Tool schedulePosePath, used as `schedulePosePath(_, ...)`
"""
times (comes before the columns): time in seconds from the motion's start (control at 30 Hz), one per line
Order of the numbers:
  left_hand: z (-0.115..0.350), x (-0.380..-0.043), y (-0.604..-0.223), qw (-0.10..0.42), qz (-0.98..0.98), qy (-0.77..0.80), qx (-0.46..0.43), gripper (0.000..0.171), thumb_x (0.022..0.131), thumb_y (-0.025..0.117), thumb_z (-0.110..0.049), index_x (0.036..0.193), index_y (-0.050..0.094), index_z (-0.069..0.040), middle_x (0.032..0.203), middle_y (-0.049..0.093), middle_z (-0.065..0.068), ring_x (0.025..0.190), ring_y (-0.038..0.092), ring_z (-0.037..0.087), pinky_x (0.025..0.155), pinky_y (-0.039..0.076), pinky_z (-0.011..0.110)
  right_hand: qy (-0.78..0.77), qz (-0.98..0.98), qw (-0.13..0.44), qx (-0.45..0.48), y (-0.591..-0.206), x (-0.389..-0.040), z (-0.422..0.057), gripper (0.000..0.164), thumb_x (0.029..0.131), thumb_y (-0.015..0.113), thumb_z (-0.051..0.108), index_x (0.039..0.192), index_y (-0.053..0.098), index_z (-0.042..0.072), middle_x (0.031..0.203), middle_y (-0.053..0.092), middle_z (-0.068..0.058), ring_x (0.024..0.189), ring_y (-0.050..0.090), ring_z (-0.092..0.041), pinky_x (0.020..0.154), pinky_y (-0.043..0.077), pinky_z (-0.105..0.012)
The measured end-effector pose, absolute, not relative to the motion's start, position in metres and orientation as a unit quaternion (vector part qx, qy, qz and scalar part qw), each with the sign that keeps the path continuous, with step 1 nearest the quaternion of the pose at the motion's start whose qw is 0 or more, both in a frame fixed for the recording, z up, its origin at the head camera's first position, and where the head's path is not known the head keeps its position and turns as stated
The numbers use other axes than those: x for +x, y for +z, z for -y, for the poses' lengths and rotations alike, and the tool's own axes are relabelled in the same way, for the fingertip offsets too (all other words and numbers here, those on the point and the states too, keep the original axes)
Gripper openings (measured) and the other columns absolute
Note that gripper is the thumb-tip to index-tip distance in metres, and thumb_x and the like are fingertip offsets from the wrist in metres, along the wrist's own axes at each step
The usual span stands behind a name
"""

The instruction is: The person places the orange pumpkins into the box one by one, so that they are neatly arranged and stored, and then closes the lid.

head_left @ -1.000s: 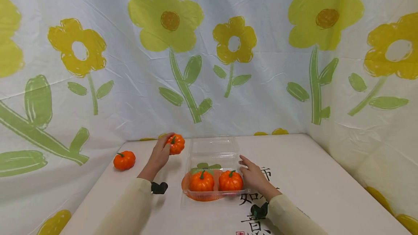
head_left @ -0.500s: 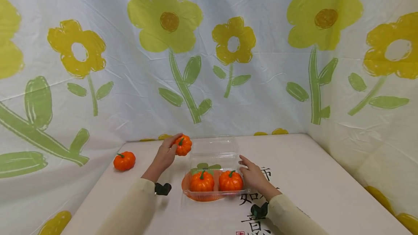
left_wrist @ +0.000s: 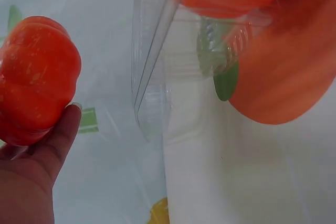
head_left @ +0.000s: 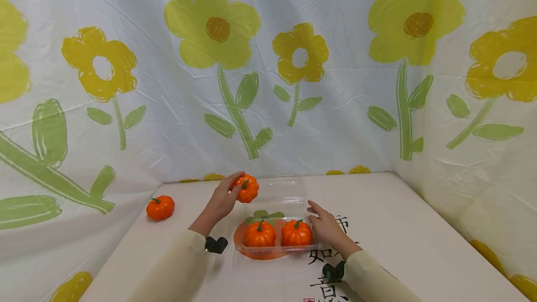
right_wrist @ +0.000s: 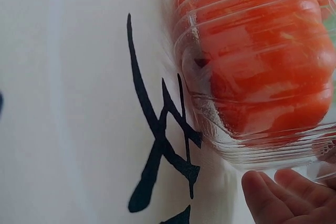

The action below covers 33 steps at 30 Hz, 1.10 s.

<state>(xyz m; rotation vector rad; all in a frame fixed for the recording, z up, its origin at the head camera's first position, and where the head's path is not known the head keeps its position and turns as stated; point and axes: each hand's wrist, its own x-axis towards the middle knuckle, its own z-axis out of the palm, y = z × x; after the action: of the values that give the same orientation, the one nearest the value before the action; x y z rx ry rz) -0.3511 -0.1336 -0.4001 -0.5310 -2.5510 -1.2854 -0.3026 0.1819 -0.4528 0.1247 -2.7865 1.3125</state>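
Observation:
My left hand [head_left: 223, 199] grips a small orange pumpkin [head_left: 247, 188] with a green stem, held up by the back left of a clear plastic clamshell box [head_left: 277, 248]. In the left wrist view the fingers wrap the underside of that pumpkin [left_wrist: 39, 80]. Two like pumpkins sit side by side in the box's front part, a left one [head_left: 259, 234] and a right one [head_left: 296, 233]. The box's lid [head_left: 278, 186] is folded back. At the box's right side lies my right hand [head_left: 329, 227], its fingers extended, with the fingertips [right_wrist: 255, 181] right at the clear wall.
Another orange pumpkin [head_left: 160, 208] rests on the far left of the white-covered table [head_left: 402, 241]. Black brush characters [head_left: 327, 288] and an orange printed shape [head_left: 262, 254] mark the cloth. A flower-printed curtain [head_left: 335, 143] closes off the back and sides.
My left hand has carried its pumpkin to the right, from beside the box to over the lid's left edge. The right hand and the box have stayed in place.

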Motion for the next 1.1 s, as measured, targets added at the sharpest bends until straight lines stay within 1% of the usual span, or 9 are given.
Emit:
schedulePosePath(0.23, 0.124, -0.349, -0.4, 0.12, 0.874, -0.429, -0.196, 0.039, 0.102, 0.045, -0.022, 0.14, 0.045, -0.022, 0.141, 0.048, 0.009, 0.116, 0.053, 0.028, 0.101, 0.046, 0.051, 0.429, 0.902, 0.028, 0.04, -0.452, -0.302, -0.182, 0.053, 0.098, 0.044, 0.017, 0.15, 0.035, 0.01, 0.14, 0.054, -0.016, 0.13, 0.048, -0.039, 0.106, 0.037, -0.061)
schedulePosePath(0.47, 0.114, -0.347, -0.399, 0.092, 0.865, -0.44, -0.222, 0.038, 0.103, 0.043, -0.021, 0.14, 0.042, -0.018, 0.139, 0.048, 0.009, 0.119, 0.053, 0.027, 0.105, 0.044, 0.05, 0.427, 0.903, 0.027, 0.037, -0.452, -0.301, -0.181, 0.053, 0.098, 0.045, 0.017, 0.15, 0.035, 0.011, 0.141, 0.054, -0.016, 0.131, 0.047, -0.039, 0.106, 0.037, -0.062)
schedulePosePath(0.57, 0.109, -0.346, -0.398, 0.076, 0.861, -0.445, -0.234, 0.037, 0.103, 0.043, -0.02, 0.139, 0.042, -0.018, 0.137, 0.05, 0.007, 0.115, 0.054, 0.024, 0.102, 0.046, 0.048, 0.427, 0.903, 0.028, 0.035, -0.452, -0.301, -0.18, 0.053, 0.098, 0.045, 0.017, 0.15, 0.035, 0.011, 0.141, 0.053, -0.017, 0.132, 0.047, -0.04, 0.106, 0.037, -0.062)
schedulePosePath(0.7, 0.101, -0.345, -0.398, 0.053, 0.861, -0.446, -0.239, 0.036, 0.102, 0.044, -0.02, 0.139, 0.042, -0.021, 0.134, 0.052, 0.003, 0.113, 0.055, 0.021, 0.101, 0.048, 0.044, 0.432, 0.901, 0.028, 0.036, -0.451, -0.3, -0.18, 0.053, 0.098, 0.045, 0.016, 0.15, 0.035, 0.01, 0.141, 0.053, -0.017, 0.132, 0.047, -0.04, 0.106, 0.036, -0.062)
schedulePosePath(0.83, 0.094, -0.344, -0.398, 0.044, 0.866, -0.435, -0.241, 0.037, 0.102, 0.046, -0.02, 0.139, 0.043, -0.022, 0.134, 0.052, 0.003, 0.113, 0.054, 0.021, 0.1, 0.049, 0.044, 0.434, 0.9, 0.027, 0.038, -0.451, -0.3, -0.181, 0.053, 0.098, 0.044, 0.017, 0.15, 0.035, 0.011, 0.141, 0.053, -0.017, 0.132, 0.046, -0.04, 0.107, 0.036, -0.062)
schedulePosePath(0.93, 0.089, -0.343, -0.397, 0.04, 0.868, -0.427, -0.252, 0.038, 0.102, 0.046, -0.02, 0.139, 0.043, -0.021, 0.134, 0.051, 0.004, 0.111, 0.055, 0.022, 0.098, 0.05, 0.043, 0.433, 0.9, 0.026, 0.038, -0.452, -0.301, -0.181, 0.053, 0.098, 0.044, 0.017, 0.15, 0.035, 0.011, 0.141, 0.053, -0.016, 0.132, 0.046, -0.04, 0.107, 0.036, -0.062)
schedulePosePath(1.1, 0.083, -0.342, -0.398, 0.018, 0.869, -0.42, -0.262, 0.038, 0.101, 0.048, -0.021, 0.139, 0.044, -0.023, 0.135, 0.051, 0.003, 0.114, 0.055, 0.021, 0.098, 0.051, 0.041, 0.433, 0.9, 0.028, 0.04, -0.452, -0.302, -0.182, 0.053, 0.098, 0.045, 0.017, 0.15, 0.035, 0.011, 0.14, 0.054, -0.017, 0.132, 0.047, -0.039, 0.107, 0.036, -0.061)
